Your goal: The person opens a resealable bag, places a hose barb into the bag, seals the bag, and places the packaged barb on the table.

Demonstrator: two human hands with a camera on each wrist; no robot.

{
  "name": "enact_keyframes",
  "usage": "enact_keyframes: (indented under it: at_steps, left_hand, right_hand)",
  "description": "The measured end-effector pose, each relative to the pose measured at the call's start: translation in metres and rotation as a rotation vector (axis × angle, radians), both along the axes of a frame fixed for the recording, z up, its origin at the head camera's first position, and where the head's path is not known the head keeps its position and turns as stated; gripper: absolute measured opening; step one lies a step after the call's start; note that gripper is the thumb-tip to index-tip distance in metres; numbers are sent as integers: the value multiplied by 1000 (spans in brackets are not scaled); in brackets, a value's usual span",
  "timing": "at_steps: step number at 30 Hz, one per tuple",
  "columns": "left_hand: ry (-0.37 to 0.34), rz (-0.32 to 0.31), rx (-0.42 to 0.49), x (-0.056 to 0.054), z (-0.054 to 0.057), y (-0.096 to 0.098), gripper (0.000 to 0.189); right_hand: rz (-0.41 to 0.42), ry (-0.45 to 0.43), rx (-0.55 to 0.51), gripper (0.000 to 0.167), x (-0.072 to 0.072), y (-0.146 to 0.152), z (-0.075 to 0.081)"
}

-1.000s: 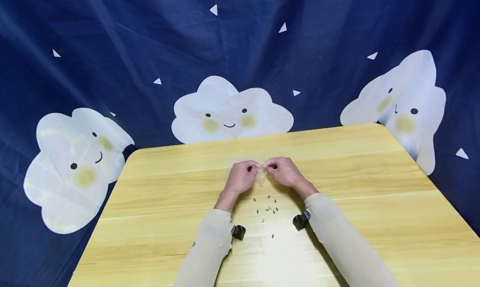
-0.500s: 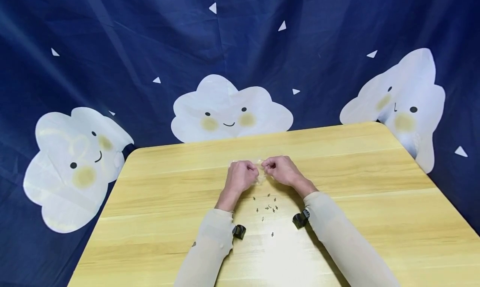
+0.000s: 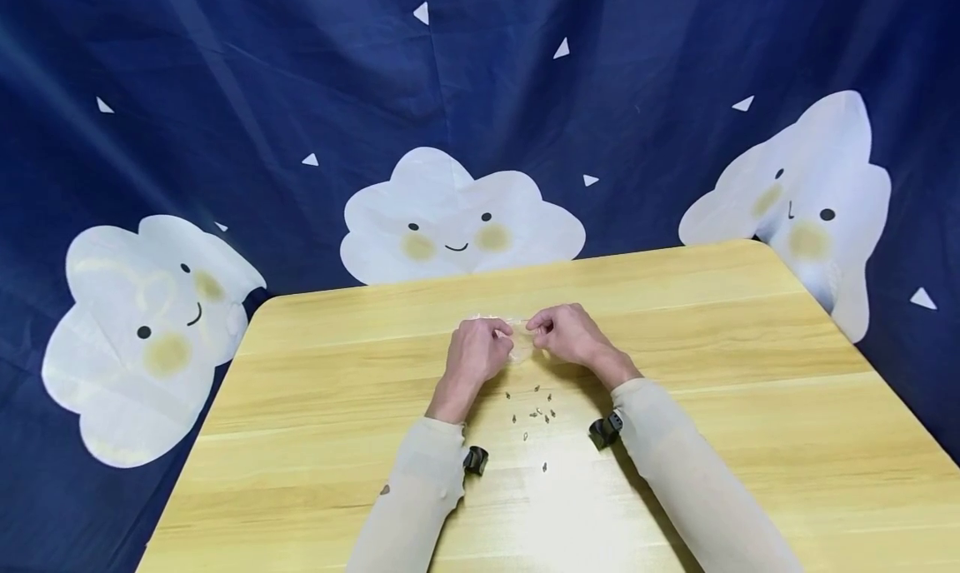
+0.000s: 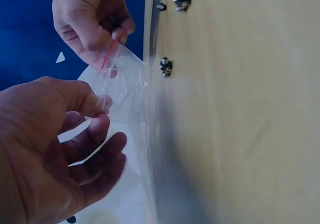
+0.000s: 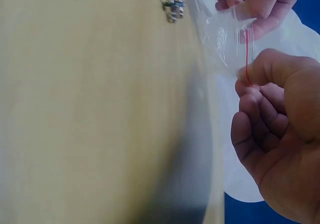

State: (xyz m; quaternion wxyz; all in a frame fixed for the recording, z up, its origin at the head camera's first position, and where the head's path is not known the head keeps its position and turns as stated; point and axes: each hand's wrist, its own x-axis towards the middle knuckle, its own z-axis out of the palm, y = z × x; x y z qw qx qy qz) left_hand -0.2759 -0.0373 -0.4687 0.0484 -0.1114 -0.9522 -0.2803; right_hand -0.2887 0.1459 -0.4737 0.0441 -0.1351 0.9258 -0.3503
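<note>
A navy curtain (image 3: 510, 82) printed with smiling white clouds hangs beyond the far edge of a pale wood-grain table (image 3: 285, 440). Two light sleeves (image 3: 690, 465) reach in from the near edge. The left hand (image 3: 477, 350) and right hand (image 3: 570, 336) face each other near the middle of the far edge, each pinching one end of the mouth of a clear plastic bag (image 4: 122, 86) between thumb and forefinger. A black device (image 3: 476, 460) sits at each wrist. A thin red strip (image 5: 247, 53) crosses the bag. Small metal pieces (image 3: 544, 467) lie scattered nearer the near edge.
</note>
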Motion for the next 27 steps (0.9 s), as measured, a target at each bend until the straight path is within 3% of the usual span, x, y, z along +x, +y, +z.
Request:
enact_keyframes:
  at_steps: [3,10,19,27]
  left_hand:
    - [-2,-18,-28,-1,2,-1,24]
    - [-152,-77,-50,-6,1,-2,36]
    - [-151,-94,-109,-17,-7,1,39]
    - [-268,-115,-111,-22,-9,1,32]
  right_hand:
    - [12,28,5,27,-1,0,4]
    - [35,73,50,27,-3,1,6]
    - [15,49,140,32,-3,1,-2]
    - [27,65,165,35,-3,1,-5]
